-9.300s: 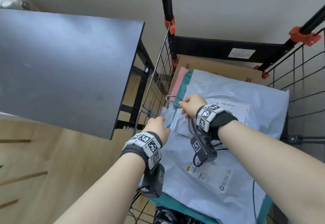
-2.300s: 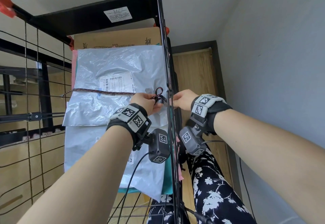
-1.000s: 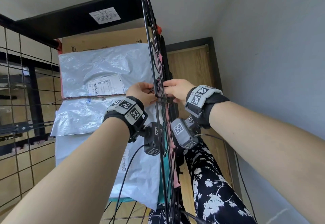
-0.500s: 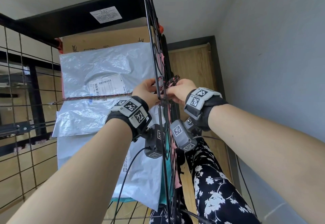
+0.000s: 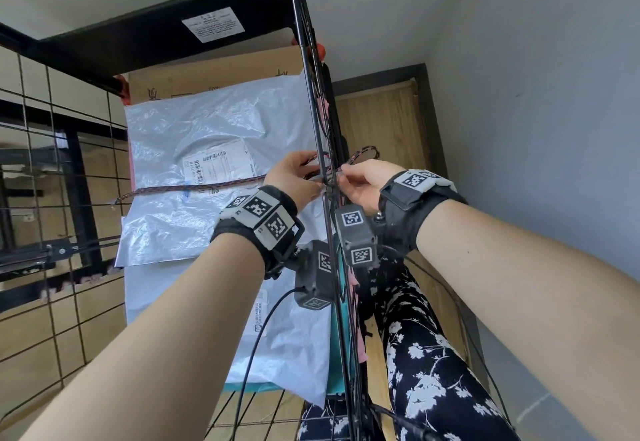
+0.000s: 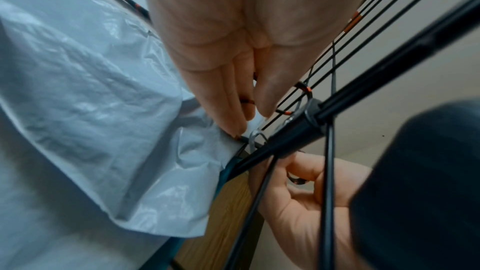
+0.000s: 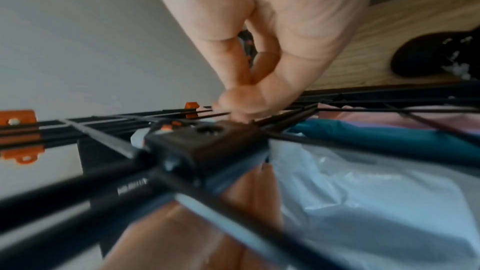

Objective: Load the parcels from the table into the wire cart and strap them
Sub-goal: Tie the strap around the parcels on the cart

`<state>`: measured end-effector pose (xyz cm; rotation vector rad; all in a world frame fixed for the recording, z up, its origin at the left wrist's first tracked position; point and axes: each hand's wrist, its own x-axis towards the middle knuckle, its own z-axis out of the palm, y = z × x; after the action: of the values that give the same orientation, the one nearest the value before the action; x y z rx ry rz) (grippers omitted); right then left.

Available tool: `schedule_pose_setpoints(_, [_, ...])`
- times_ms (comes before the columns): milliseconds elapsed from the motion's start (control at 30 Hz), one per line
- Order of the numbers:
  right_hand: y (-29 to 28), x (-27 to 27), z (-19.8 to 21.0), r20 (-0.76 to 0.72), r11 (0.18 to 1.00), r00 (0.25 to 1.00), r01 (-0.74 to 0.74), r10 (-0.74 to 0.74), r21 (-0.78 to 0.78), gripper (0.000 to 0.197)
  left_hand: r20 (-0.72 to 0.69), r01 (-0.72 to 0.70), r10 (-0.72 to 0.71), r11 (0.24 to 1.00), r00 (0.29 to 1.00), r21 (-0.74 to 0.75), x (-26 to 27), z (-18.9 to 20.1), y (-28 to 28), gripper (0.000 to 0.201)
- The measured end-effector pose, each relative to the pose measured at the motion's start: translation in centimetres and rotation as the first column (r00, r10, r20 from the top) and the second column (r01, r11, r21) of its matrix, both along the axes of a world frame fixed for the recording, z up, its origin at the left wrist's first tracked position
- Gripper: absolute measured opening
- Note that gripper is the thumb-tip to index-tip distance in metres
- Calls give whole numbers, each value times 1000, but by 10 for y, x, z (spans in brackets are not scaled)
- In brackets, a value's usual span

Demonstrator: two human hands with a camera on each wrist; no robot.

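Parcels [image 5: 207, 149] sit stacked in the wire cart [image 5: 311, 101]; the cord [image 5: 194, 189] crosses them. Left hand [image 5: 294, 177] and right hand [image 5: 363, 180] each pinch it at the cart's side, probably to tie it off.

Two hands tie a cord at the cart's side

The left hand [image 5: 294, 177] and right hand [image 5: 363, 182] pinch the cord [image 5: 194, 188] at the right wall of the wire cart [image 5: 313, 121]. The cord lies across the grey bag [image 5: 207, 128], from wall to wall.
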<state>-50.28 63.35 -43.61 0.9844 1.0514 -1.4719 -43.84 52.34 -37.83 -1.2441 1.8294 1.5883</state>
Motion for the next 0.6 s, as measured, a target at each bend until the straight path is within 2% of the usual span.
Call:
schedule_pose_setpoints(67, [3,0,1,-14,1000,1000,19,-19,-10,16,25,-25,25,999,999,29,1,0,0,54])
schedule_pose_setpoints(167, [11,-3,2,-100,963,970,-199,220,180,14,66,-28,25,998,997,49,4,2,-1,53])
schedule_pose_setpoints(200, [15,-5,5,-134,894,908,-349,396,281,14,70,-19,16,999,997,42,5,3,-1,54])
schedule_pose_setpoints(233, [20,-7,5,-172,789,801,-482,573,381,17,74,-5,3,1000,997,28,6,2,-1,55])
schedule_pose_setpoints(300, [32,-5,9,-161,628,633,-637,757,447,24,71,21,-21,1000,997,7,9,1,0,56])
schedule_pose_setpoints(367, [42,1,10,-123,561,577,-688,808,461,20,58,71,-69,997,996,-37,12,0,2,55])
schedule_pose_setpoints(467, [45,19,9,-81,575,605,-697,792,428,12,65,164,-156,975,986,-148,21,2,3,53])
schedule_pose_setpoints(567, [43,34,4,-11,495,540,-762,842,418,21,115,269,-248,931,962,-245,29,9,1,53])
schedule_pose_setpoints(600, [42,39,3,5,507,556,-761,831,404,24,121,297,-275,921,954,-251,32,11,1,52])
